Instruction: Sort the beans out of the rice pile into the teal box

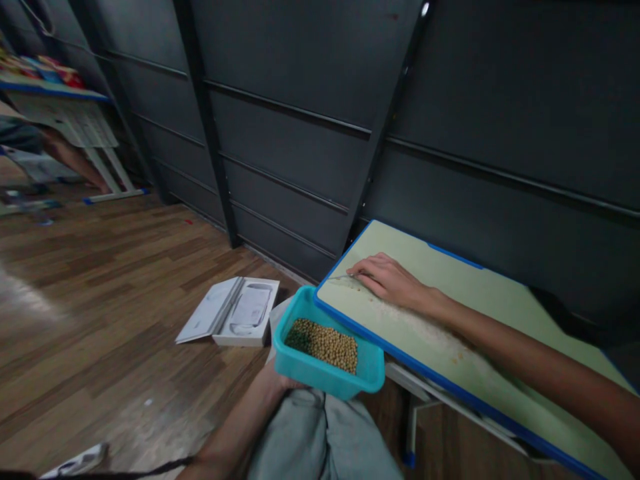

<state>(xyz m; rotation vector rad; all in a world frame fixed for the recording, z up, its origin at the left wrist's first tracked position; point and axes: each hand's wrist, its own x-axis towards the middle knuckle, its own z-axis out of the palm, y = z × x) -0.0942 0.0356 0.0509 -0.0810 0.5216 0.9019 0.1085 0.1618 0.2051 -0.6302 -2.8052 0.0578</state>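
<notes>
My left hand (pixel 285 380) grips a turquoise plastic tub (pixel 370 370) from below, most of its fingers hidden by the tub wall. Tan soybeans (pixel 333 347) lie in the tub, heaped toward its left and middle. The tub is just under the near left edge of a pale green desk (pixel 415 250) with a blue rim. Over the desktop, near that corner, my right hand (pixel 385 277) is closed on a thin grey metal tool (pixel 339 277) that points left; its exact kind is unclear. Small crumbs and a whitish smear (pixel 425 327) mark the desktop beneath my right forearm.
An opened white box (pixel 245 340) with a moulded insert stands low to the left. Dark metal wall panels (pixel 290 67) rise behind the desk. At far left, a person's leg (pixel 75 157) shows beside another desk (pixel 85 127) with colourful packets on it.
</notes>
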